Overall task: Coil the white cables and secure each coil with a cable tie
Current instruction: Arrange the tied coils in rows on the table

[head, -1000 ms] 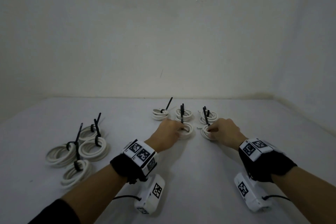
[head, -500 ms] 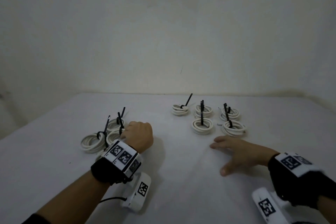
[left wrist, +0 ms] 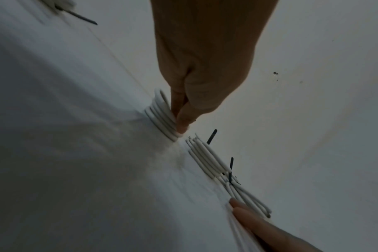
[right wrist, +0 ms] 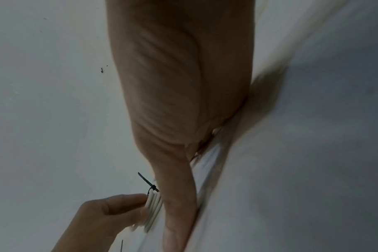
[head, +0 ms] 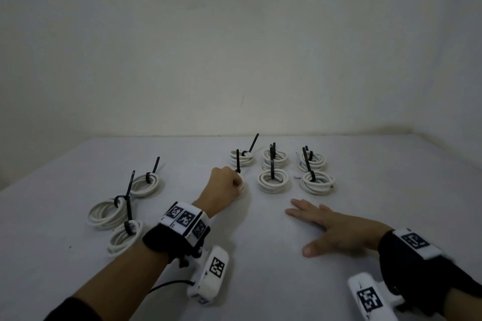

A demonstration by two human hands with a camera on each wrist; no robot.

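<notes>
My left hand (head: 234, 185) grips a small white cable coil (head: 242, 186) on the table, just left of the front row of the tied coils. The coil's black cable tie (head: 238, 161) sticks up behind my knuckles. In the left wrist view my fingers (left wrist: 180, 119) curl over the coil's stacked loops (left wrist: 161, 116). In the right wrist view the same coil (right wrist: 154, 204) and its tie (right wrist: 148, 183) show in my left hand. My right hand (head: 317, 229) lies flat on the table with its fingers spread, holding nothing, a little in front of the nearest tied coil (head: 317, 182).
Several tied coils stand in two rows at the back middle, among them one in the back row (head: 242, 159) and one in front (head: 273, 181). Three larger tied coils lie at the left, the middle one (head: 107, 214) largest. The white table (head: 260, 281) meets a plain wall behind.
My left hand went from the right-hand coils to the left group and came back gripping a tied coil. My right hand left its coil and now lies flat on the table.
</notes>
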